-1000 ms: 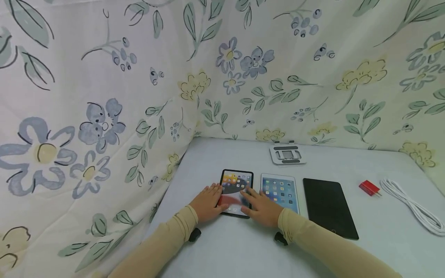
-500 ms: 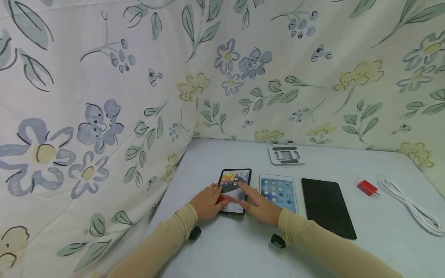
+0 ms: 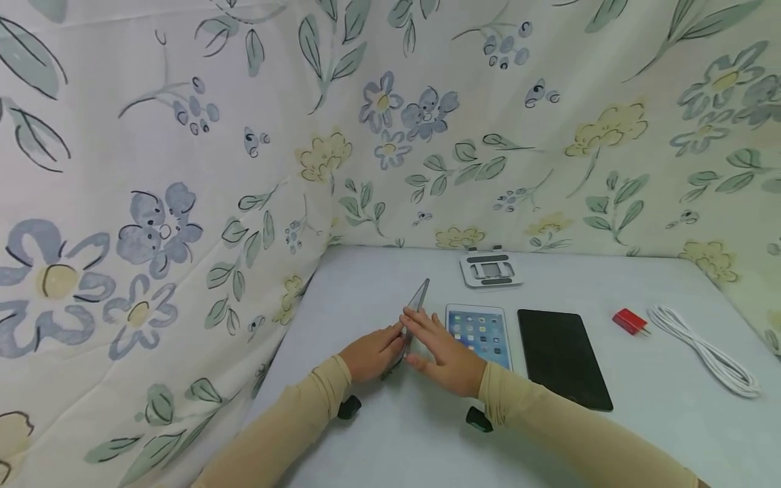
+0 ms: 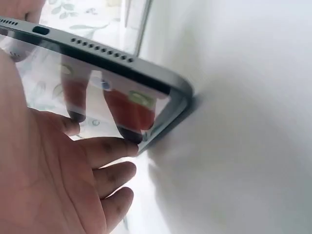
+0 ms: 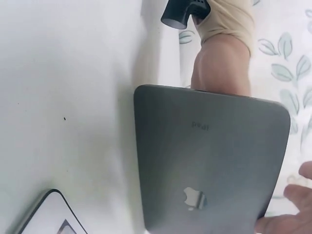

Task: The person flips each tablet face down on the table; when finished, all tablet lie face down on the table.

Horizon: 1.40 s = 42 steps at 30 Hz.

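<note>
A grey tablet (image 3: 417, 298) stands tilted up on its long edge between my hands. Its glossy screen (image 4: 44, 90) faces my left hand (image 3: 371, 354), whose extended fingers (image 4: 109, 148) touch it near the lower corner. Its plain grey back, bearing an apple logo (image 5: 196, 198), is turned to the right. My right hand (image 3: 448, 356) holds the raised upper edge, with its fingertips (image 5: 267, 225) right at that edge in the right wrist view. Part of the tablet is hidden by both hands in the head view.
To the right lie a white tablet (image 3: 478, 332) with its screen lit, a black tablet (image 3: 564, 359), a red charger plug (image 3: 630, 321) and a coiled white cable (image 3: 702, 349). A white folding stand (image 3: 491, 269) lies at the back. Floral cloth (image 3: 390, 190) borders the table.
The grey tablet has gone from lying screen up to standing steeply on edge, its right side raised by my right hand. My left hand stays at its left side. The view has shifted slightly.
</note>
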### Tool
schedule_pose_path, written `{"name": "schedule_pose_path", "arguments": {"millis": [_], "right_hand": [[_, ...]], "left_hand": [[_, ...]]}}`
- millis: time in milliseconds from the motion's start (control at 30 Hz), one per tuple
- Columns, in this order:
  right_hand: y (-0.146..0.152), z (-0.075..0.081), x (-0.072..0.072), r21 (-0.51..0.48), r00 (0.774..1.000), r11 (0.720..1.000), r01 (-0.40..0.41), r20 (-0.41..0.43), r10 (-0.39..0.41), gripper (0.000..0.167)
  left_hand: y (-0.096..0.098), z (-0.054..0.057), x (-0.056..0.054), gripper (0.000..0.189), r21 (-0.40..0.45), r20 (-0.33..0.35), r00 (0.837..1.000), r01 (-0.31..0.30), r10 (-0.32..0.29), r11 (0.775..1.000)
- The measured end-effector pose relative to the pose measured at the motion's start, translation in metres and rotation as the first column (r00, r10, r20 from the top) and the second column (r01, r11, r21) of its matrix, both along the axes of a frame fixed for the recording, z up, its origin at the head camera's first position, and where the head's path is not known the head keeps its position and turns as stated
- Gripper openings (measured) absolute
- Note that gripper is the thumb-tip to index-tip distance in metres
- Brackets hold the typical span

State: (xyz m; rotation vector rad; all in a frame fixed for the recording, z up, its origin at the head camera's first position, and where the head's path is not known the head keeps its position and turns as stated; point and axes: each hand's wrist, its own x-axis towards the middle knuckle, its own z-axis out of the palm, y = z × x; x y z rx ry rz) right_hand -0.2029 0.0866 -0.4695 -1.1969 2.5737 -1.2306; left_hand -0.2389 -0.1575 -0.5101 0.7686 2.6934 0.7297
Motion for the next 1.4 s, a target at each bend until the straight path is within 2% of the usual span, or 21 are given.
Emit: {"name": "schedule_pose_path", "arguments": {"millis": [233, 400, 500, 633, 733, 867, 967, 1133, 1300, 1400], "right_hand": [[-0.004, 0.001, -0.004, -0.024, 0.999, 0.999, -0.033, -0.033, 0.032, 0.068], [-0.008, 0.003, -0.006, -0.013, 0.999, 0.999, -0.048, -0.022, 0.048, 0.067], [-0.011, 0.002, -0.005, 0.02, 0.998, 0.998, -0.061, 0.018, 0.06, 0.07], [-0.015, -0.001, -0.004, 0.055, 0.993, 0.995, -0.082, 0.095, 0.076, 0.074], [-0.018, -0.005, -0.003, 0.066, 0.986, 0.995, -0.076, 0.154, 0.065, 0.076], [-0.022, -0.014, -0.004, 0.097, 0.972, 0.993, -0.063, 0.23, 0.04, 0.075], [-0.025, -0.022, -0.006, 0.16, 0.959, 0.986, -0.054, 0.283, 0.006, 0.075], [-0.027, -0.035, -0.011, 0.27, 0.934, 0.963, -0.014, 0.347, -0.083, 0.077], [-0.03, -0.044, -0.015, 0.293, 0.929, 0.956, -0.012, 0.357, -0.098, 0.078], [-0.031, -0.045, -0.017, 0.304, 0.931, 0.953, -0.012, 0.351, -0.1, 0.078]], "left_hand": [[0.001, 0.015, 0.001, 0.076, 0.091, 0.046, 0.999, 0.008, -0.012, 0.996], [-0.004, 0.027, 0.001, 0.072, 0.209, 0.04, 0.999, 0.008, -0.016, 0.978], [-0.009, 0.032, -0.001, 0.067, 0.286, -0.014, 1.0, 0.019, -0.016, 0.958], [-0.018, 0.037, -0.004, 0.061, 0.336, -0.123, 0.992, 0.051, -0.01, 0.94], [-0.026, 0.039, -0.005, 0.054, 0.347, -0.195, 0.981, 0.064, 0.005, 0.936], [-0.038, 0.039, -0.006, 0.043, 0.356, -0.249, 0.968, 0.052, 0.041, 0.933], [-0.045, 0.035, -0.007, 0.04, 0.377, -0.235, 0.97, 0.035, 0.059, 0.926], [-0.052, 0.03, -0.006, 0.041, 0.429, -0.17, 0.982, -0.005, 0.086, 0.903], [-0.059, 0.027, -0.002, 0.041, 0.451, -0.133, 0.982, -0.057, 0.131, 0.891], [-0.064, 0.025, -0.002, 0.041, 0.439, -0.125, 0.981, -0.081, 0.15, 0.895]]}}
